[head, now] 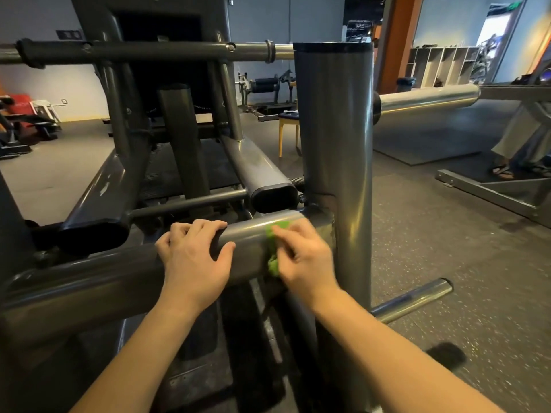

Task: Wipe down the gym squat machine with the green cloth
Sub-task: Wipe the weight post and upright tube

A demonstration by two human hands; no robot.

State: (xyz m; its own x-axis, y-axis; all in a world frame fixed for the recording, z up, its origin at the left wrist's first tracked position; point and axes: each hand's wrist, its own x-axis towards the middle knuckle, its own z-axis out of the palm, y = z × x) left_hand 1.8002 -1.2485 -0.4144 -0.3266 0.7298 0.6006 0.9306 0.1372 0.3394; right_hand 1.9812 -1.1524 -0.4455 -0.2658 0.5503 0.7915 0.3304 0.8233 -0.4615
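The left hand (193, 257) grips the thick grey metal crossbar (247, 234) of the dark grey squat machine (119, 198), fingers curled over its top. The blurred right hand (304, 257) seems to bunch the small green cloth (272, 251) against that crossbar, just beside the upright post (337, 129).

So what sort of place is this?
Most likely a gym: a grey steel squat machine, a chrome plate-loading sleeve, and a padded exercise machine on the rubber floor behind.
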